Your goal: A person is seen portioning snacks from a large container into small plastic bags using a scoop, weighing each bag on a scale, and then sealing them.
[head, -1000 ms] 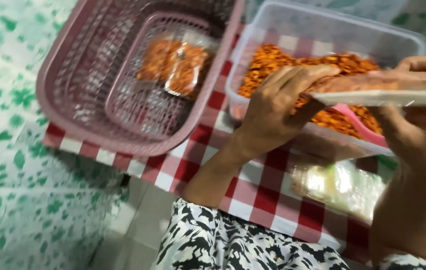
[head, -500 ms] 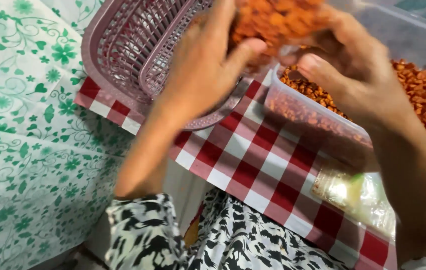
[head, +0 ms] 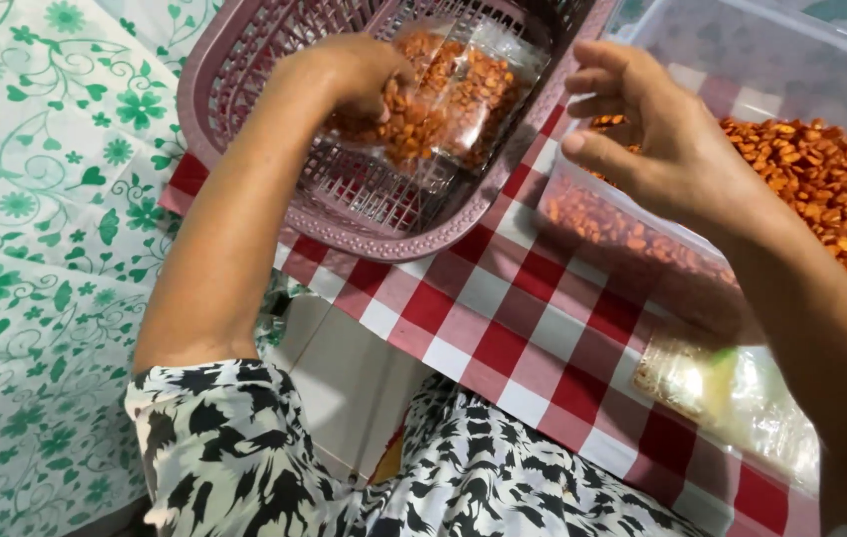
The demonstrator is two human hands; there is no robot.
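Head view, looking down, from left to right: a green floral cloth (head: 15, 249) covers the far left. Next comes a pink plastic basket (head: 244, 129) with a lattice floor, resting on a red and white checked cloth (head: 503, 328) over the counter. The left hand (head: 344, 80) reaches into this basket from the near side, its fingers (head: 383, 94) curled shut around the near left edge of a clear bag of orange snack pieces (head: 453, 99). The bag lies inside the basket, stretching up and to the right from those fingers, its long axis slanting toward the basket's far right corner. The left hand is the one on it. The right hand (head: 662, 149) hovers just right of the basket rim, apart from the bag, fingers (head: 602, 80) loosely spread and empty. Beneath and beyond it stands a clear plastic tub (head: 791, 70) filled with loose orange pieces (head: 831, 189). At lower right, a flat stack of empty clear bags (head: 732, 398) lies on the checked cloth.
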